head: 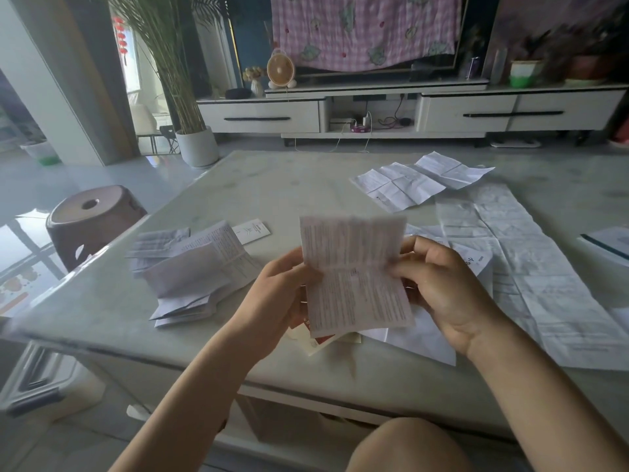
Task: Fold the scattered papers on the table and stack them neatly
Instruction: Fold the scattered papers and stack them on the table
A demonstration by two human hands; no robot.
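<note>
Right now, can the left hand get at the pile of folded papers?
Likely yes, once freed: the left hand holds the printed sheet with the right hand, but the folded pile lies beside it, nothing between.

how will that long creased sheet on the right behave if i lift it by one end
The long sheet looks thin, so it would probably droop. Its many creases suggest it may buckle along old folds. Likely light, it could slide easily on the glossy table.

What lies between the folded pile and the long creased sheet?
Head view: the leaflet, held up by the left hand and right hand, over a red-printed card.
</note>
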